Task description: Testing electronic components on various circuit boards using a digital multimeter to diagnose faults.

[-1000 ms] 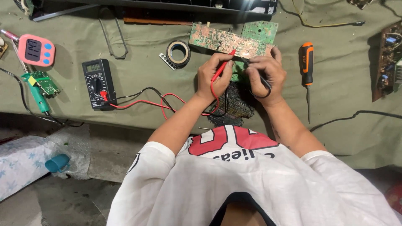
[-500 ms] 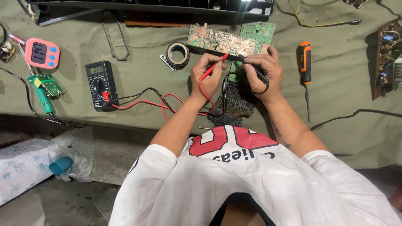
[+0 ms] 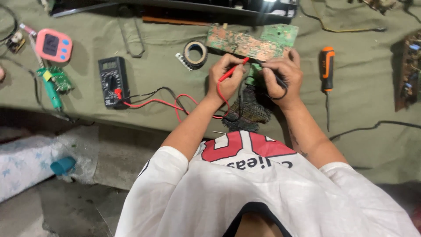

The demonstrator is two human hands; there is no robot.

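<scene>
Where the two probe tips meet the board is hard to make out: the fingers of both hands crowd over the spot, and a small green part between the hands is mostly covered. The far edge of the bench is cut off by a dark bar and glare at the top of the view.

The left hand (image 3: 227, 79) has its fingers closed around a slim red test probe (image 3: 232, 73), whose long axis runs diagonally, tip pointing up and to the right toward the long green-and-tan circuit board (image 3: 245, 43). The right hand (image 3: 280, 75) grips a black test probe (image 3: 274, 75), largely buried in the fist, its shaft angled up and to the left toward the same board edge. The board lies flat on the olive cloth-covered bench (image 3: 368, 96), its long axis running left to right, just beyond both hands.

Red and black leads trail left to a black handheld multimeter (image 3: 113, 81). A roll of dark tape (image 3: 195, 52) sits near the board's left end; an orange-handled screwdriver (image 3: 327, 70) lies lengthwise right of the right hand.
</scene>
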